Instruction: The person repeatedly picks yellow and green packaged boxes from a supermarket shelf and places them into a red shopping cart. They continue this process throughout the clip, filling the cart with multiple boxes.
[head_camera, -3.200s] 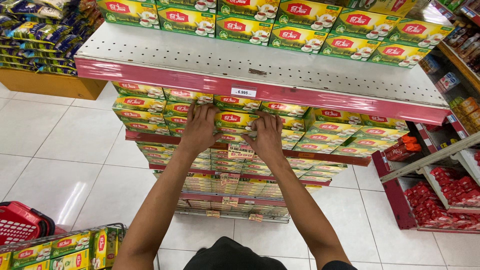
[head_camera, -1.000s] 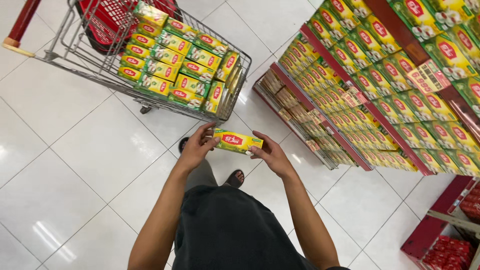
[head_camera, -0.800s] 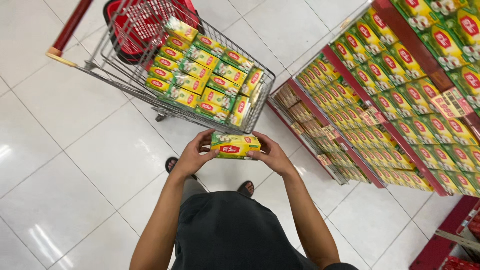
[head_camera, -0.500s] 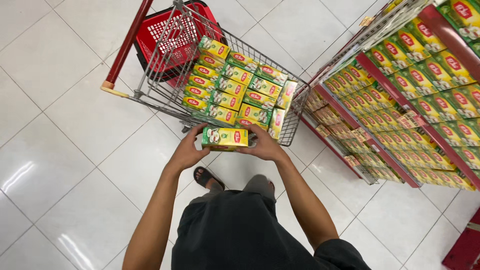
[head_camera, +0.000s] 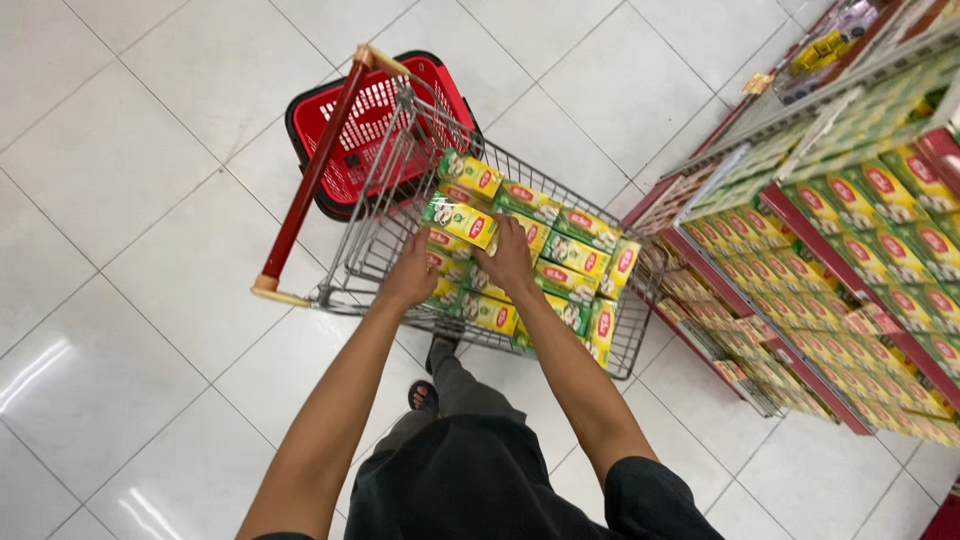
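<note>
both hands, left hand (head_camera: 412, 277) and right hand (head_camera: 508, 262), have carried the yellow-green box (head_camera: 461, 222) from waist height over the wire cart (head_camera: 640, 290); fingers clamp its ends above the stacked boxes (head_camera: 575, 260).

The person wears a dark, near-black short-sleeved top; the right sleeve (head_camera: 655, 495) ends above the elbow, and both forearms are bare. The left hand (head_camera: 410, 275) and right hand (head_camera: 508, 262) carry no gloves, rings or watch. Below hang dark grey trousers (head_camera: 460, 385). One foot (head_camera: 424, 397) wears an open dark sandal, toes showing.
</note>
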